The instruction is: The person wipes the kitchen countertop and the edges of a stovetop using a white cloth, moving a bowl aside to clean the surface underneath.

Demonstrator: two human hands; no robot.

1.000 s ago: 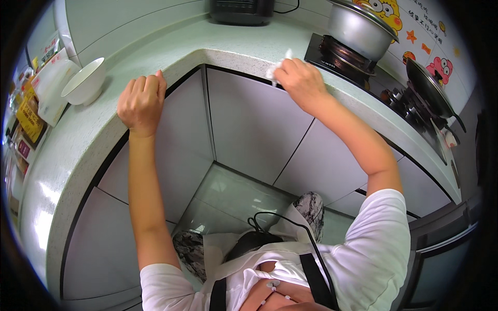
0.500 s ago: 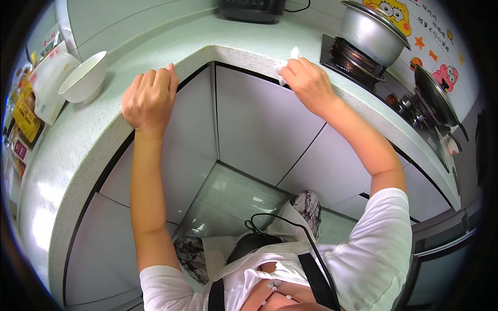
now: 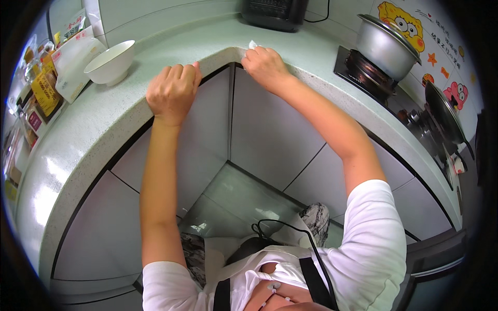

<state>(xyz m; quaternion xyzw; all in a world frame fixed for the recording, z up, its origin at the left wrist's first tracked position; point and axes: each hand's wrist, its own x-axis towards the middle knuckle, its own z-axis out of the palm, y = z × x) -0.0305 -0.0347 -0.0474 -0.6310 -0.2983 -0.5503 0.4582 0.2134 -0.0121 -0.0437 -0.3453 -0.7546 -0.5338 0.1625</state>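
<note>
My right hand [image 3: 265,67] is closed around a crumpled white tissue [image 3: 252,45], whose tip sticks up above the fingers. It presses at the front edge of the pale speckled countertop [image 3: 171,50], just right of the inner corner. My left hand [image 3: 174,92] makes a fist and rests on the counter's edge left of that corner; no object shows in it. Behind and left of the fist stands a white bowl [image 3: 110,65], upright and apart from the hand.
Packets and jars [image 3: 44,93] crowd the far left. A black appliance [image 3: 275,13] stands at the back. To the right, a lidded silver pot [image 3: 386,49] sits on the stove, with a dark pan [image 3: 446,114] beyond. Below the counter are light cabinet doors [image 3: 275,124].
My right hand has slid left along the counter edge toward the corner with the tissue. My left fist stays at its spot, while the whole view has shifted slightly.
</note>
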